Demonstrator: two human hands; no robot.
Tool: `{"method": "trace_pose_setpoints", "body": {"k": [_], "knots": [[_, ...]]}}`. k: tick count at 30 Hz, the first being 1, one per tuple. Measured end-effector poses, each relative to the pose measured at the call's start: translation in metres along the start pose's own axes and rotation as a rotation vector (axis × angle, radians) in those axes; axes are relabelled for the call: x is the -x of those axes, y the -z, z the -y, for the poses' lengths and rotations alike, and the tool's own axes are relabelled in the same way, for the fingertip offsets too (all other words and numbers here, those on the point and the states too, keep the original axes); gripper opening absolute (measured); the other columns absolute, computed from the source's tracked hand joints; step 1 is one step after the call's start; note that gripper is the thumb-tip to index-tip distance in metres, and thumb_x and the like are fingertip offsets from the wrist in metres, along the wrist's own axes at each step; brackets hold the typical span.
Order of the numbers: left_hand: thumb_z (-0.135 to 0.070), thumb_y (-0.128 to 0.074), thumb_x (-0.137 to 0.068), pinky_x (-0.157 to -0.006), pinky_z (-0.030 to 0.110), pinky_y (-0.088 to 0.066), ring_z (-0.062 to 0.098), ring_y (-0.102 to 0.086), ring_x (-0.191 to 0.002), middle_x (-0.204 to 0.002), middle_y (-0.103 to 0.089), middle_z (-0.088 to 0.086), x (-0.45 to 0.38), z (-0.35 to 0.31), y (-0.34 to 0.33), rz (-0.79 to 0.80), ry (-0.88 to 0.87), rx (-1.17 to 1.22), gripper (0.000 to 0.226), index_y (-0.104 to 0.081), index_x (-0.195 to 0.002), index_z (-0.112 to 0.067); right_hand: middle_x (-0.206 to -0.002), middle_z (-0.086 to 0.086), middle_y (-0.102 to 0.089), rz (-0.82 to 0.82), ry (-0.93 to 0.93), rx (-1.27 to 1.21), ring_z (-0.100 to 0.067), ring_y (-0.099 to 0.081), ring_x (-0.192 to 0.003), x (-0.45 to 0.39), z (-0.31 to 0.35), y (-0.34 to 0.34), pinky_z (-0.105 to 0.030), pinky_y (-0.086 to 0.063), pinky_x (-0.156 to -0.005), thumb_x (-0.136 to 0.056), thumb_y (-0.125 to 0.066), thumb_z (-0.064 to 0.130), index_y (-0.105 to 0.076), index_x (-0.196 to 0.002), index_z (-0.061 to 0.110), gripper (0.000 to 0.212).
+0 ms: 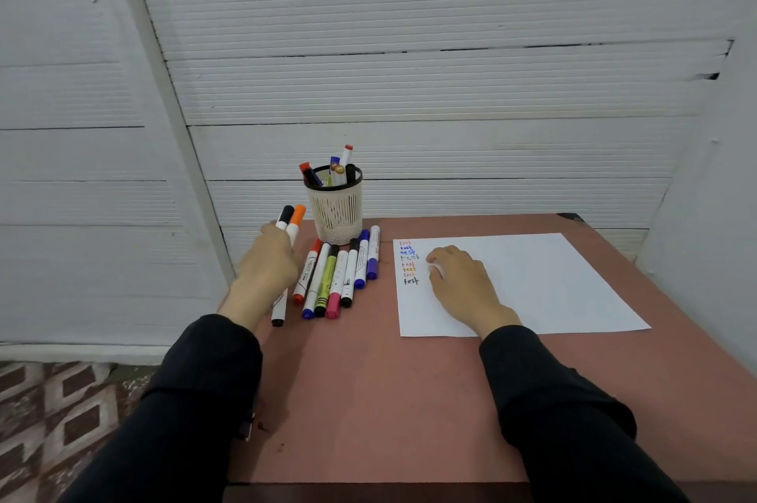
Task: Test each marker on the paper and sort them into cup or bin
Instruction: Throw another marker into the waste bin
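Left hand (270, 260) gripping two markers (291, 220), caps up, just left of the cup (336, 207) at frame centre, so nearest by far; right hand (461, 281) resting flat on the paper (553, 281), holding nothing visible.

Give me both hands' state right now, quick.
Left hand: grips the white orange-capped marker and white black-capped marker.
Right hand: loosely curled, rests on the white paper sheet, holding nothing visible.

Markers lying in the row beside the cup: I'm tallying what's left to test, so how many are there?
7 in the row of markers, between the cup and the left hand. That hand grips two more and may hide others.
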State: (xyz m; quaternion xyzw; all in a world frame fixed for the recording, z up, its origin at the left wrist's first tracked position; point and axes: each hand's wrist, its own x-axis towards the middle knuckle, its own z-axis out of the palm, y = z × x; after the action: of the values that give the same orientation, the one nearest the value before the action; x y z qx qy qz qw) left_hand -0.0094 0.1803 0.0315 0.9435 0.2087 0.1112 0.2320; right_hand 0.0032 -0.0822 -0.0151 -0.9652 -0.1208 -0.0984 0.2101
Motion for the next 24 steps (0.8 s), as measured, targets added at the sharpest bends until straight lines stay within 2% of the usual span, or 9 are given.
{"method": "trace_pose_setpoints", "body": {"k": [4,6,8,11,13,16,20,22,24], "knots": [[-0.024,-0.061,-0.090,-0.048,0.027,-0.034,0.018,-0.048,-0.065,-0.085,-0.051,0.007,0.005,-0.039,-0.007,0.024,-0.126,-0.018,0.033,-0.043,-0.107,-0.002,-0.136,-0.001,-0.053,-0.004,-0.017,-0.005,-0.020,-0.049,-0.121,0.005,-0.012,0.007,-0.031,-0.032,-0.102,-0.102,-0.038,0.020,-0.053,-0.131,0.016,0.033],[-0.022,-0.056,-0.092,-0.052,0.028,-0.034,0.018,-0.046,-0.067,-0.087,-0.047,0.007,0.010,-0.062,-0.017,0.117,-0.202,-0.014,0.033,-0.043,-0.115,-0.001,-0.136,0.000,-0.053,-0.007,-0.024,-0.013,-0.019,-0.049,-0.121,0.008,-0.018,0.010,-0.030,-0.032,-0.103,-0.102,-0.038,0.020,-0.054,-0.131,0.016,0.033],[-0.019,-0.053,-0.094,-0.062,0.028,-0.038,0.022,-0.051,-0.075,-0.093,-0.050,0.012,0.014,-0.085,-0.034,0.183,-0.273,0.007,0.040,-0.044,-0.126,0.003,-0.135,0.000,-0.054,-0.016,-0.027,-0.023,-0.019,-0.050,-0.120,0.011,-0.024,0.015,-0.030,-0.033,-0.103,-0.102,-0.039,0.020,-0.055,-0.130,0.015,0.032],[-0.024,-0.057,-0.091,-0.063,0.029,-0.040,0.023,-0.052,-0.078,-0.096,-0.053,0.012,0.022,-0.112,-0.057,0.205,-0.236,0.044,0.043,-0.047,-0.123,0.003,-0.134,-0.001,-0.055,-0.019,-0.036,-0.041,-0.020,-0.050,-0.120,0.014,-0.033,0.021,-0.031,-0.034,-0.105,-0.102,-0.040,0.020,-0.055,-0.130,0.014,0.032],[-0.025,-0.055,-0.092,-0.066,0.032,-0.043,0.024,-0.055,-0.086,-0.107,-0.055,0.013,0.023,-0.125,-0.070,0.196,-0.227,0.055,0.042,-0.046,-0.124,0.000,-0.135,-0.002,-0.055,-0.023,-0.046,-0.036,-0.020,-0.050,-0.120,0.015,-0.038,0.023,-0.032,-0.035,-0.104,-0.102,-0.040,0.021,-0.054,-0.131,0.014,0.033],[-0.023,-0.053,-0.093,-0.074,0.033,-0.042,0.029,-0.055,-0.108,-0.118,-0.056,0.012,0.024,-0.139,-0.085,0.166,-0.203,0.031,0.041,-0.044,-0.126,-0.002,-0.134,-0.006,-0.053,-0.032,-0.088,-0.013,-0.024,-0.050,-0.119,0.014,-0.046,0.026,-0.033,-0.037,-0.101,-0.103,-0.039,0.022,-0.046,-0.135,0.010,0.036],[-0.020,-0.052,-0.092,-0.075,0.032,-0.040,0.028,-0.053,-0.114,-0.124,-0.055,0.012,0.019,-0.146,-0.096,0.133,-0.149,-0.049,0.043,-0.043,-0.130,-0.002,-0.138,-0.010,-0.047,-0.047,-0.148,-0.025,-0.029,-0.049,-0.119,0.012,-0.054,0.032,-0.033,-0.038,-0.097,-0.103,-0.040,0.024,-0.035,-0.141,0.007,0.042],[-0.021,-0.052,-0.094,-0.085,0.035,-0.044,0.030,-0.049,-0.120,-0.131,-0.049,0.017,0.018,-0.149,-0.100,0.113,-0.139,-0.146,0.048,-0.039,-0.135,0.000,-0.139,-0.010,-0.046,-0.039,-0.152,-0.014,-0.029,-0.049,-0.120,0.011,-0.058,0.034,-0.033,-0.037,-0.098,-0.103,-0.040,0.024,-0.034,-0.142,0.007,0.043],[-0.024,-0.048,-0.096,-0.098,0.037,-0.041,0.033,-0.043,-0.125,-0.137,-0.041,0.021,0.021,-0.151,-0.103,0.087,-0.174,-0.271,0.049,-0.037,-0.137,0.001,-0.139,-0.009,-0.046,-0.033,-0.147,0.009,-0.027,-0.048,-0.121,0.010,-0.059,0.034,-0.032,-0.036,-0.099,-0.103,-0.039,0.024,-0.035,-0.141,0.008,0.041]]}}
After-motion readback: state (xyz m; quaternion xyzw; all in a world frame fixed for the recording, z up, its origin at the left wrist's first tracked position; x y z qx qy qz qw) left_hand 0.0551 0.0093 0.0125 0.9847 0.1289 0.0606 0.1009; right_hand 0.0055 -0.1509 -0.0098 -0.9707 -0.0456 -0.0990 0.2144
